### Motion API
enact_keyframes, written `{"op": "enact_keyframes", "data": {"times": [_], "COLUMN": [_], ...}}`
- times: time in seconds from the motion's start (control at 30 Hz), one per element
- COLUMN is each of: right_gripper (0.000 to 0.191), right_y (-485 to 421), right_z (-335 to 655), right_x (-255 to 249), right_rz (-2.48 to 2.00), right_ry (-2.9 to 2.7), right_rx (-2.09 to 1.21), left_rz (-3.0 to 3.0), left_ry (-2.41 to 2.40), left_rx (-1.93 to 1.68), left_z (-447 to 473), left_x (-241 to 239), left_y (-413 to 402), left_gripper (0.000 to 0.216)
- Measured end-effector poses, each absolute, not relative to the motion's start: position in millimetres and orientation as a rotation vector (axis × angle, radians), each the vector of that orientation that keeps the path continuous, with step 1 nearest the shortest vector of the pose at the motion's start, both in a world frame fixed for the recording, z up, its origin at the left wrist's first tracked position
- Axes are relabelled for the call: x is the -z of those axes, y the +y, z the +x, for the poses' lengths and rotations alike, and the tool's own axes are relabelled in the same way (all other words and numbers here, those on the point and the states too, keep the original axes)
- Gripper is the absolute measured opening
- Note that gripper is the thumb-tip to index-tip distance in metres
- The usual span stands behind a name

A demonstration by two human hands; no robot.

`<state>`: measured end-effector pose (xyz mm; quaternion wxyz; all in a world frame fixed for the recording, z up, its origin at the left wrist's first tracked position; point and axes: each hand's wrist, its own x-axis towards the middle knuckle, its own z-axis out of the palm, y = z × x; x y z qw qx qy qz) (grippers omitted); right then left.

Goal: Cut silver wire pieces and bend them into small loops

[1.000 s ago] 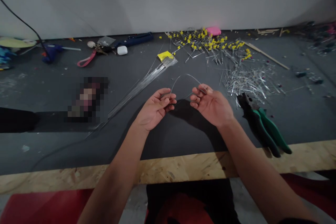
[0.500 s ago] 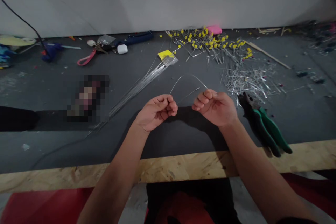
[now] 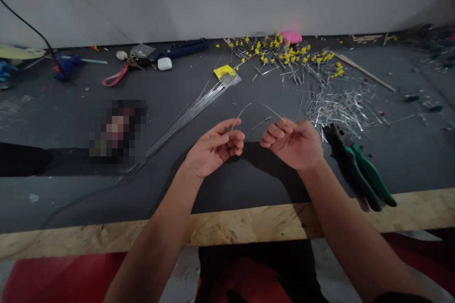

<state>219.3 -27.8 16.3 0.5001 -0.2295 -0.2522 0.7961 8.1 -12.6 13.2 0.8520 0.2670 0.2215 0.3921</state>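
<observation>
Between my two hands a thin metal wire [image 3: 242, 112] bows upward in an arch; its top is faint against the dark table. One end runs into my left hand [image 3: 215, 147], where the index finger is raised off the thumb and the other fingers curl loosely around the wire. At the other side, my right hand [image 3: 293, 144] pinches the wire between thumb and fingertips, palm turned up. Both hands are above the tabletop. A short wire piece with a twisted tip [image 3: 266, 120] shows just behind the gap between them.
Green-handled pliers [image 3: 359, 170] lie right of my right hand, below a pile of cut wires [image 3: 337, 109]. Yellow-tipped wire pieces [image 3: 284, 52] are heaped behind. A long wire bundle [image 3: 188, 116] with a yellow label lies to the left, near a blurred-out object [image 3: 119, 128]. Keys [image 3: 133, 60] lie further back.
My left index finger has lifted and straightened away from the thumb. My right hand keeps its pinch, with only a slight shift.
</observation>
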Motion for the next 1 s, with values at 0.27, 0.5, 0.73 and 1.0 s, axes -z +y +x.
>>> {"op": "enact_keyframes", "data": {"times": [0.27, 0.5, 0.73, 1.0], "right_gripper": [0.014, 0.012, 0.015, 0.004], "right_y": [-29, -34, -37, -40], "right_z": [212, 204, 193, 195], "right_x": [-14, -13, -9, -10], "right_rz": [-0.743, -0.691, -0.643, -0.66], "right_ry": [-0.739, -0.775, -0.715, -0.829], "right_rx": [-2.032, -2.158, -2.335, -2.301], "left_rz": [0.429, 0.505, 0.683, 0.793], "left_ry": [0.781, 0.773, 0.788, 0.904], "left_rx": [-1.247, -1.298, -1.262, -1.317], "left_z": [8, 12, 19, 24], "left_x": [-8, -9, -2, 0], "left_y": [1, -1, -6, -9], "left_gripper": [0.019, 0.013, 0.016, 0.016]}}
